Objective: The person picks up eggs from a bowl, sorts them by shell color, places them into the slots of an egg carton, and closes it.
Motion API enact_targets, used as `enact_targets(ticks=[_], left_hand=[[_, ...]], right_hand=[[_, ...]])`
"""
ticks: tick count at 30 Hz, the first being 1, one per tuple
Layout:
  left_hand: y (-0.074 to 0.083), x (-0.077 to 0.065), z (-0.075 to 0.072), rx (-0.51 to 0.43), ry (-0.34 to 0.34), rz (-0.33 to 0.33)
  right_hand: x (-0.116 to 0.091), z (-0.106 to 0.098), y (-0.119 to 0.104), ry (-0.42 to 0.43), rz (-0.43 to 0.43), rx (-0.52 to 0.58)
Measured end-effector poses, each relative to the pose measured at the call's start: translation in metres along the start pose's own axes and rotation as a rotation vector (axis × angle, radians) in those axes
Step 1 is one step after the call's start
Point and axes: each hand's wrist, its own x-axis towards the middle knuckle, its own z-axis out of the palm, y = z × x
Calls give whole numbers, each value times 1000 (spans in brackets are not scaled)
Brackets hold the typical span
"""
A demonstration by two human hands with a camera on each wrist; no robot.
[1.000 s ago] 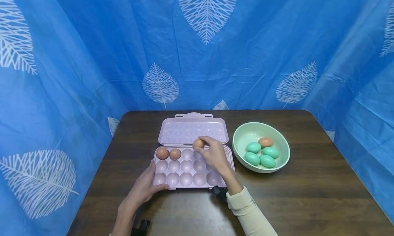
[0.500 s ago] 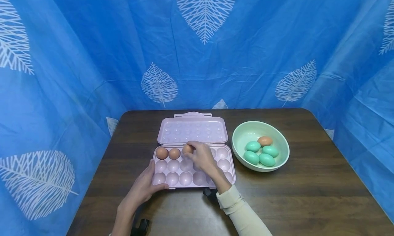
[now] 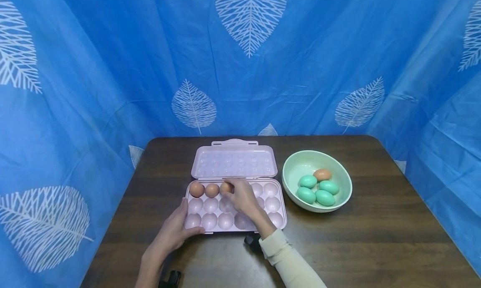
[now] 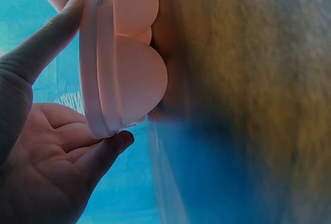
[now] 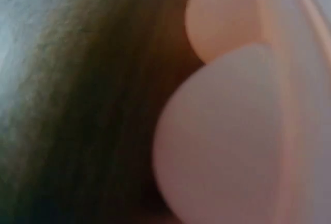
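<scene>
A lilac plastic egg tray (image 3: 226, 221) with rows of round cups lies with its lid (image 3: 234, 162) laid back behind it. My left hand (image 3: 170, 231) holds its front left corner, thumb along the front edge and fingers at the left side. In the left wrist view that hand (image 4: 44, 151) spans the tray's rim, above its rounded cup undersides (image 4: 139, 79). My right hand (image 3: 242, 199) pinches a brown egg (image 3: 226, 188) at the third cup of the back row. Left of it, two brown eggs (image 3: 204, 190) sit in cups. The right wrist view shows only blurred cup undersides (image 5: 222, 136).
Right of the tray stands a pale green bowl (image 3: 297, 162) with several green eggs (image 3: 325, 198) and one brown egg (image 3: 322, 174). The dark wooden table (image 3: 383, 221) backs onto a blue leaf-patterned curtain (image 3: 308, 71).
My right hand has carried the brown egg leftward and down, from over the back row's fourth cup to the third. My left hand has kept its hold on the tray corner.
</scene>
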Motion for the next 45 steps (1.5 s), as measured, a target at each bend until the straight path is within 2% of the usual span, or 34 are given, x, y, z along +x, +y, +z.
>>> enact_targets(ticks=[6,33,37,41,45], left_hand=[[-1,-1,2,-1,7,9],[-5,0,6,-19,14,15],[-5,-1,5,-18,14,12],[-5,0,5,-22,11,12],[-6,2,4,-33,11,8]], right_hand=[[-3,8,4,30,-2,-54],[-3,8,8,25,5,-57],[-7,1,10,21,23,-19],[-11,-14,13,74,51,41],[-11,-35,17,131,55,53]])
